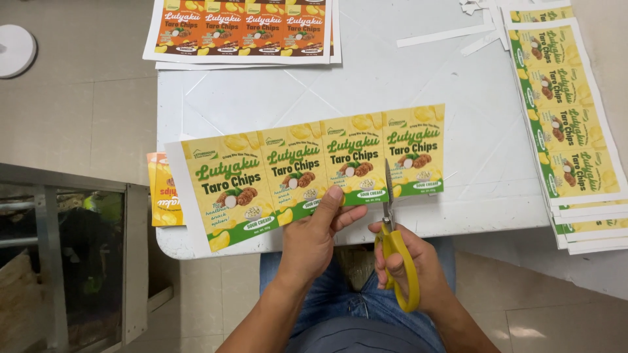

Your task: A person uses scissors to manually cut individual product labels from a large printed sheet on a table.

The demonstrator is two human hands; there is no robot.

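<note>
Head view, looking down over a white table (418,85): left hand (313,238) pinching the lower edge of a yellow-and-green label strip (307,170), thumb on top, fingers clamped beneath. Right hand (409,261) closed around yellow-handled scissors (394,235), blades up and slightly parted, cutting into the strip between the third and fourth labels from the left. Strip held slanted above the table's near edge, left end lower. Stack of orange label sheets (242,29) at the far edge; stack of yellow-green sheets (562,124) at right; paper offcuts (451,33) between them. Blue-jeaned knees (340,301) below.
</note>
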